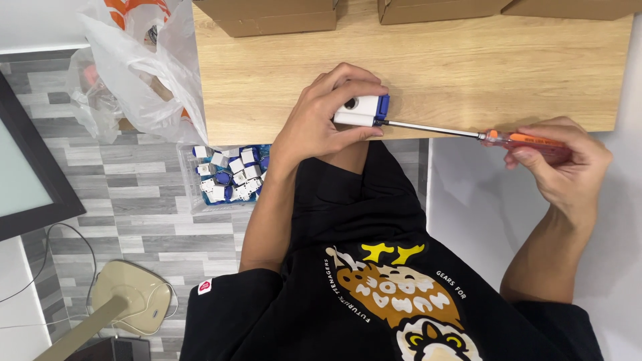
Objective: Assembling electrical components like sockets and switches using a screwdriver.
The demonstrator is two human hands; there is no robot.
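Left grip point(321, 120) clasps white-blue part point(361, 110), screwdriver point(468, 134) tip touching it.

Bare wooden tabletop point(468, 67) lies open ahead; cardboard boxes point(274, 17) block its far edge.

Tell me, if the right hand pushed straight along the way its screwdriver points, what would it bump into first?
The right hand grips an orange-handled screwdriver pointing toward the left hand. The shaft's tip already seems to meet the blue end of the small white and blue part held there, so that comes first.
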